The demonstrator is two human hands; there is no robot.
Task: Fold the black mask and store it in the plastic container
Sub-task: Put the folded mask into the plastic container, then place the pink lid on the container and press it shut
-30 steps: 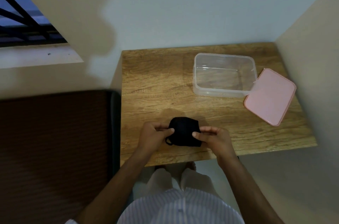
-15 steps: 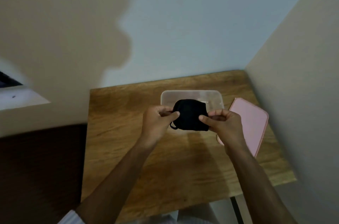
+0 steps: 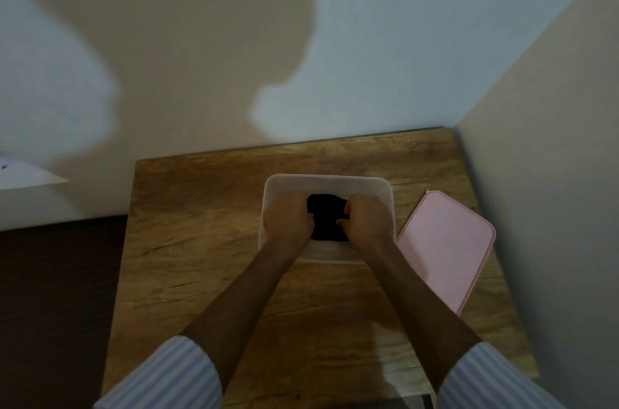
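Observation:
The folded black mask (image 3: 326, 217) lies low inside the clear plastic container (image 3: 328, 180) on the wooden table (image 3: 207, 241). My left hand (image 3: 288, 219) grips the mask's left edge and my right hand (image 3: 366, 219) grips its right edge. Both hands reach down into the container and hide the mask's sides. I cannot tell whether the mask touches the container's floor.
The pink lid (image 3: 449, 248) lies flat on the table just right of the container. A wall closes the table's far side, and another wall (image 3: 549, 174) closes its right side. A dark surface (image 3: 57, 291) sits to the table's left.
Both hands carried the mask from the table's near edge, up over the container, then down into it. The camera view shifted forward over the table.

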